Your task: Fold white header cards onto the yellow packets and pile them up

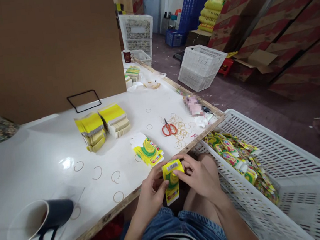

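Over my lap, just past the table's front edge, I hold a yellow and green printed packet (172, 179) with a barcode at its top. My left hand (153, 187) pinches its left side with the thumb on the front. My right hand (199, 175) grips its upper right, the thumb lying across the front face. Just beyond my hands, a small pile of matching flat packets (148, 149) lies on the white table (136, 117). Red-handled scissors (169, 128) rest nearby, beside scattered rubber bands (182, 127).
Two yellow bundles (90, 130) stand mid-table before a large cardboard box (43, 52) and a black wire stand (84, 101). A dark mug (57, 214) sits front left. At my right is a white crate (292, 154) holding many packets (240, 157). Stacked cartons (291, 30) stand behind.
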`<state>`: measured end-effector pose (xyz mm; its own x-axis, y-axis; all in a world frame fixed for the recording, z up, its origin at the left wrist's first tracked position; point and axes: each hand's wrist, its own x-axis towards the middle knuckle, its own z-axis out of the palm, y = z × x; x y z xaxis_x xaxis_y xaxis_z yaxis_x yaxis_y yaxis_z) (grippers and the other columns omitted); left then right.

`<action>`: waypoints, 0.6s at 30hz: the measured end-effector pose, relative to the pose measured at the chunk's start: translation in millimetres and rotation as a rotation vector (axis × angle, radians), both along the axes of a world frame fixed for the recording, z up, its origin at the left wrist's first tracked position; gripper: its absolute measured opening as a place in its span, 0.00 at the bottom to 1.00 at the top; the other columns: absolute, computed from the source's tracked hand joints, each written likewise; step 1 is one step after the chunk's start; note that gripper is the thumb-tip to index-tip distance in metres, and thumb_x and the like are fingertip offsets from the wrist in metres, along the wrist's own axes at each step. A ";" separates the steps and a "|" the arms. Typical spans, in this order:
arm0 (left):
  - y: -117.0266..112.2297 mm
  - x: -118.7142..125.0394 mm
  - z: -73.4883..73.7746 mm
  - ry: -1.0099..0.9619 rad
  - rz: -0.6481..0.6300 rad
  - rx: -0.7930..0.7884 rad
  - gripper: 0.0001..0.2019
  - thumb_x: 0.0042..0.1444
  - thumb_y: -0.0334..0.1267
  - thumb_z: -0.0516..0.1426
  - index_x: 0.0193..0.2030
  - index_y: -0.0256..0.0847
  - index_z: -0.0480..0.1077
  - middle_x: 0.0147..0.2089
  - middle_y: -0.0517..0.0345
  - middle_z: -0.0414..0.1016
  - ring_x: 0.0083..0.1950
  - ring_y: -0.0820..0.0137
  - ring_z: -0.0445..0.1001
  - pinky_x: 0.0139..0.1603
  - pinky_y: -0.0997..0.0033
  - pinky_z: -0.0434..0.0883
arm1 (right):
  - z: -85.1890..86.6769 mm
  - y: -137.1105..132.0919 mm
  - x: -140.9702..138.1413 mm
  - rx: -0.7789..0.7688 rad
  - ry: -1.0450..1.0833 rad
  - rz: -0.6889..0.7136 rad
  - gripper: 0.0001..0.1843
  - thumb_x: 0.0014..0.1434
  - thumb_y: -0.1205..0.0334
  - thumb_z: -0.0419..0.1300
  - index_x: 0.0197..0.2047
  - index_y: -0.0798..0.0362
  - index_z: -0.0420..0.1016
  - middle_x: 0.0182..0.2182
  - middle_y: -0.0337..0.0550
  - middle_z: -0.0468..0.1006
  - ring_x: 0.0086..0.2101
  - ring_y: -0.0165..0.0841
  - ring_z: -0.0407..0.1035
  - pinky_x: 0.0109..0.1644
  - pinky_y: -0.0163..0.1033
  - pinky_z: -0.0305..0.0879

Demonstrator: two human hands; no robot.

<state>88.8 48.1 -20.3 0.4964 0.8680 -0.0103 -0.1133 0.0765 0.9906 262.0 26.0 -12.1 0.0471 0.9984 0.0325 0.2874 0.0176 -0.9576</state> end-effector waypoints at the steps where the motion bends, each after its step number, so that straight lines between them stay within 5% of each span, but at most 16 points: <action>1: -0.3 0.4 1.6 -0.018 -0.016 -0.019 0.20 0.59 0.36 0.57 0.58 0.42 0.61 0.54 0.47 0.74 0.51 0.62 0.75 0.49 0.66 0.72 | 0.0 0.3 -1.9 0.004 -0.025 -0.018 0.17 0.55 0.63 0.60 0.49 0.51 0.70 0.24 0.35 0.73 0.27 0.30 0.67 0.29 0.31 0.62; 6: 0.2 -0.1 6.0 -0.115 0.011 -0.137 0.23 0.54 0.37 0.61 0.55 0.41 0.61 0.48 0.47 0.77 0.46 0.61 0.77 0.42 0.67 0.74 | -2.7 0.3 -6.2 0.048 -0.079 -0.006 0.15 0.57 0.61 0.60 0.48 0.53 0.69 0.19 0.32 0.69 0.20 0.29 0.62 0.24 0.31 0.58; 10: 1.2 -0.4 6.3 -0.136 -0.025 -0.153 0.21 0.53 0.36 0.63 0.53 0.40 0.64 0.45 0.49 0.78 0.43 0.62 0.78 0.41 0.68 0.75 | -7.4 0.0 -2.9 0.195 0.044 -0.109 0.09 0.60 0.58 0.59 0.41 0.52 0.76 0.33 0.44 0.77 0.35 0.35 0.72 0.39 0.36 0.69; 13: -0.4 2.1 5.1 -0.149 -0.040 -0.110 0.20 0.53 0.35 0.63 0.52 0.40 0.66 0.46 0.49 0.78 0.44 0.63 0.78 0.43 0.68 0.74 | -12.4 -0.9 -4.9 0.206 0.219 -0.114 0.08 0.58 0.58 0.61 0.39 0.51 0.77 0.39 0.46 0.78 0.43 0.38 0.72 0.46 0.40 0.70; 18: -5.2 9.6 1.5 0.037 0.097 0.090 0.11 0.58 0.39 0.58 0.46 0.38 0.74 0.46 0.49 0.79 0.45 0.63 0.77 0.45 0.68 0.74 | -18.7 -6.9 -13.8 0.249 0.258 -0.116 0.04 0.56 0.62 0.63 0.36 0.52 0.78 0.34 0.44 0.79 0.38 0.36 0.74 0.42 0.39 0.71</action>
